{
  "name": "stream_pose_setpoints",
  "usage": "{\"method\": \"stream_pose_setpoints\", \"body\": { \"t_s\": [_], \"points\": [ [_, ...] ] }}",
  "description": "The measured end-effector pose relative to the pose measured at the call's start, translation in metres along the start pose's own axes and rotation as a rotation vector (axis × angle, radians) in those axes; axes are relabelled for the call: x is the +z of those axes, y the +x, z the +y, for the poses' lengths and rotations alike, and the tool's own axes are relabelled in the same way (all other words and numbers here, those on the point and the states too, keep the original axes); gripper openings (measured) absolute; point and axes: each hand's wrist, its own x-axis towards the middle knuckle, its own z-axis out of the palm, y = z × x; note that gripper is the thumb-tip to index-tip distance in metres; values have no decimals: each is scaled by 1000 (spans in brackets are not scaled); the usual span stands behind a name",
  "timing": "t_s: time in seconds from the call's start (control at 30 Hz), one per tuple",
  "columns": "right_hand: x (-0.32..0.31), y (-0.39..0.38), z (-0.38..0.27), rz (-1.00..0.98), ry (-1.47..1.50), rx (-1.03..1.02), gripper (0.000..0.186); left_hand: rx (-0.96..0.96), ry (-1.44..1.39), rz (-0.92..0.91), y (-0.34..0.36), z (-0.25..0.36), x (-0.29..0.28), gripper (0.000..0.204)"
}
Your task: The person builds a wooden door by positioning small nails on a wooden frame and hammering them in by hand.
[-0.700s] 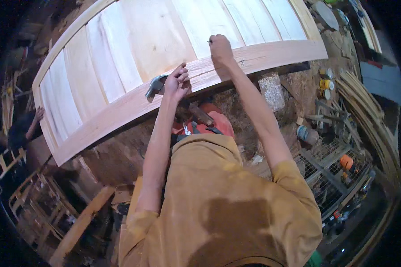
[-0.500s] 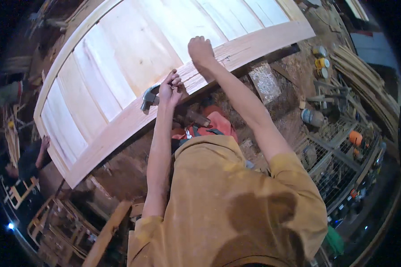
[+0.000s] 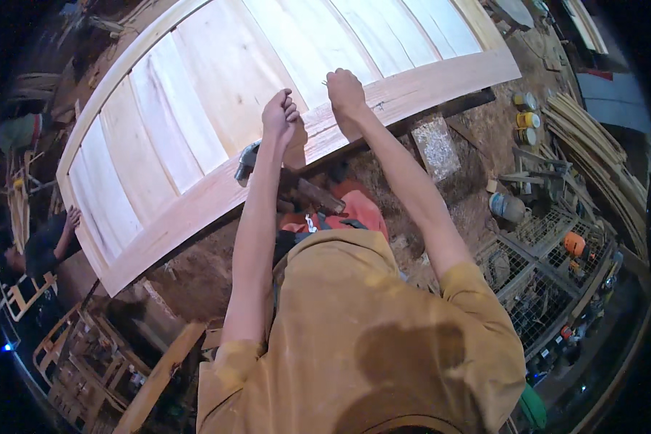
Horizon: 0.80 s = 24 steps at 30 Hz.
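A slatted wooden panel (image 3: 213, 69) lies beneath the curled left hand (image 3: 280, 119), contents unclear, and the pinching right hand (image 3: 346, 92); a hammer head (image 3: 247, 160) sits by the left wrist; placing the thin piece (image 3: 325, 82) between the right fingers seems in hand, calling for steadiness

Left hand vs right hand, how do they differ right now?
The left hand shows its curled fingers; the right hand mostly shows its back.
A small thin piece sticks out at the right hand's fingertips; nothing plainly shows in the left hand.
The left hand is nearer the hammer head than the right hand is.
Shared: both are bare and over the wooden panel.
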Motion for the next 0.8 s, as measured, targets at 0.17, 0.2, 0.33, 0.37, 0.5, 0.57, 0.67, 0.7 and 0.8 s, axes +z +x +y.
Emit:
{"method": "stream_pose_setpoints", "body": {
  "t_s": [0.17,0.2,0.33,0.37,0.5,0.57,0.67,0.7,0.8],
  "points": [
    [10,-7,2,36,27,23,18,366,916,226,35,-5,43,29],
    [10,-6,3,46,44,48,15,365,917,219,40,-7,45,29],
    [8,-6,-8,66,-24,47,18,430,1607,-85,63,-14,39,24],
    [4,-5,-15,39,-55,32,20,496,1617,-77,68,-16,29,24],
    [6,-11,4,6,-60,100,26,485,1670,-187,68,-25,37,25],
    [1,-20,10,29,151,225,28,330,1757,-218,63,-22,42,22],
    [-10,-36,53,118,409,444,24,520,1869,-304,71,-14,46,17],
    [-17,-49,65,190,468,405,21,508,1868,-289,71,-14,43,17],
    [-29,-78,113,276,513,202,22,508,2027,-339,73,-17,52,20]
  ]
}}
